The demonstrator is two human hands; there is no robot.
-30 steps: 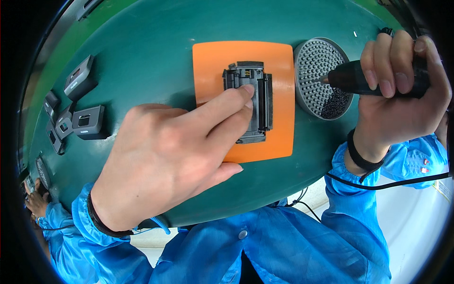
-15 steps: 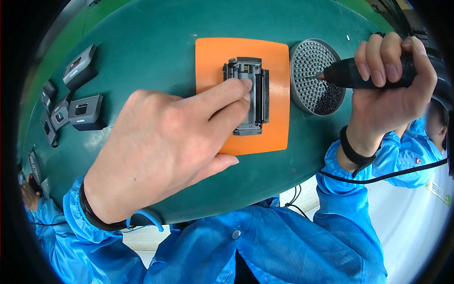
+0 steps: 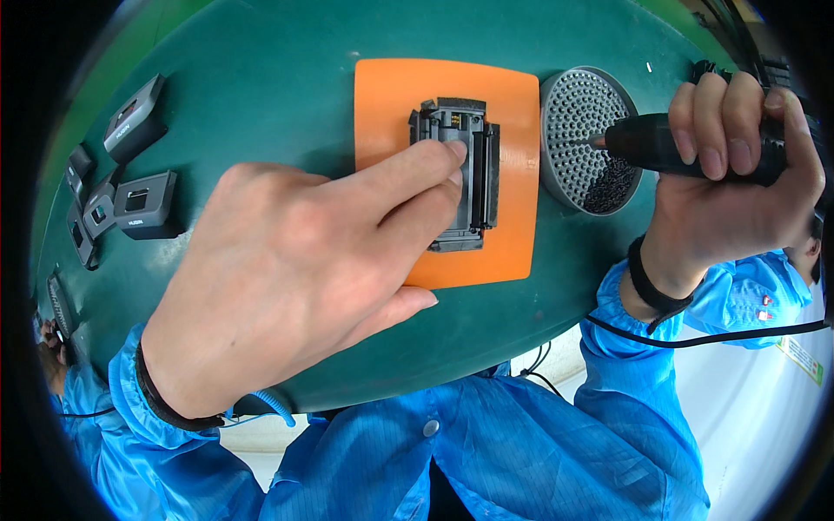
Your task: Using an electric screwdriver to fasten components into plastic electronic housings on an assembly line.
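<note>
My left hand (image 3: 300, 269) reaches over a black plastic housing (image 3: 476, 191) on an orange mat (image 3: 512, 256). Its index and middle fingertips press on the housing, and its thumb rests lower, at the mat. Part of the housing is hidden under those fingers. To the right, my right hand (image 3: 725, 178) is wrapped round a black electric screwdriver (image 3: 643, 139), held nearly level. The screwdriver's tip is over a round grey tray (image 3: 584, 113) with rows of small studs or holes. Many small black screws (image 3: 606, 187) lie heaped at the tray's lower right; whether the tip carries one I cannot tell.
Several dark grey plastic covers (image 3: 146, 204) with windows lie at the left of the green table (image 3: 287, 87). A black cable (image 3: 704, 342) runs by my right wrist. Another person's hand (image 3: 52, 365) shows at the far left, another person's blue sleeve (image 3: 756, 291) at the right.
The whole view has shifted a little. My right hand and the screwdriver sit slightly lower and further right, the tip still over the tray. My left hand stays on the housing.
</note>
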